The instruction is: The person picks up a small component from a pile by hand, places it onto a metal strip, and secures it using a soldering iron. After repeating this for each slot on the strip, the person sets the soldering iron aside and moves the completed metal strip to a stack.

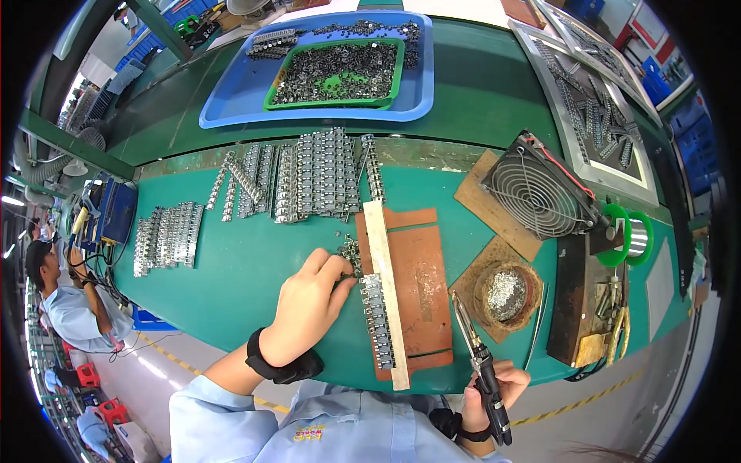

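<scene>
My left hand (306, 302) is closed in a pinch beside a small heap of metal parts (351, 251); whatever lies between the fingertips is hidden. Just right of those fingers, a strip of small circuit boards (378, 322) lies along a pale wooden bar (384, 289). The bar rests on a reddish-brown board (421, 285). My right hand (494, 393) grips a soldering iron (486, 378) by its black handle, the tip pointing up and away from me. That tip is near the left side of a round pot (532, 297) holding silvery bits.
Rows of board strips (316, 177) lie at the back, with another group (166, 238) at left. Beyond stands a blue tray (224, 96) with a green tray (400, 73) of small parts. A fan (536, 189), solder spool (637, 238) and tool block (567, 309) stand at right.
</scene>
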Tool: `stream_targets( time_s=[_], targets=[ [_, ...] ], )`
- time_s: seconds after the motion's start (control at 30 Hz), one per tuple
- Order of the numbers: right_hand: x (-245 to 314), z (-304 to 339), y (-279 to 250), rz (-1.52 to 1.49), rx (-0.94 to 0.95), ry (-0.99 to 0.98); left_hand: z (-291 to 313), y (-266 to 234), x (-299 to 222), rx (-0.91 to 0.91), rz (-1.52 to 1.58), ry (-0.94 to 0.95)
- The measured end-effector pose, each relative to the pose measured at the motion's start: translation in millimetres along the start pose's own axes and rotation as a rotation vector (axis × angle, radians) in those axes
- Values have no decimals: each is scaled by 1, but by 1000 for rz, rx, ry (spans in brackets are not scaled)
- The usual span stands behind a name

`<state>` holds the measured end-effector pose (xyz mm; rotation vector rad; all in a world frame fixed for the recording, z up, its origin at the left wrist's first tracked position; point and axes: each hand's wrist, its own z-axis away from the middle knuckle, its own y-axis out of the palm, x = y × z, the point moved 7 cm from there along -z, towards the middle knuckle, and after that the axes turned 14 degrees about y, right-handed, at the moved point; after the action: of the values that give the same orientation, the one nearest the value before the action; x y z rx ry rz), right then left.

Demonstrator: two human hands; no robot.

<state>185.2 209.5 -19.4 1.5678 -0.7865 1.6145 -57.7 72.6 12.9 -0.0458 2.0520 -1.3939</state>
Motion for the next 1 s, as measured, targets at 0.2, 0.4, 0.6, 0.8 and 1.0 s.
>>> stream_targets(
  time_s=[0.2,0.4,0.6,0.8,1.0],
  targets=[
    [2,1,-3,-31,17,-9,4,-14,-5,-74,69,-12],
    [-1,2,-3,0,-2,0,34,-9,-2,-33,509,-198],
    [-3,3,-4,27,10,-10,61,23,-13,91,1221,-560],
    [-4,3,-4,43,1,-21,57,31,-22,-2,1344,-520],
    [-3,3,-4,52,1,-24,52,33,-18,40,1335,-457]
  ],
)
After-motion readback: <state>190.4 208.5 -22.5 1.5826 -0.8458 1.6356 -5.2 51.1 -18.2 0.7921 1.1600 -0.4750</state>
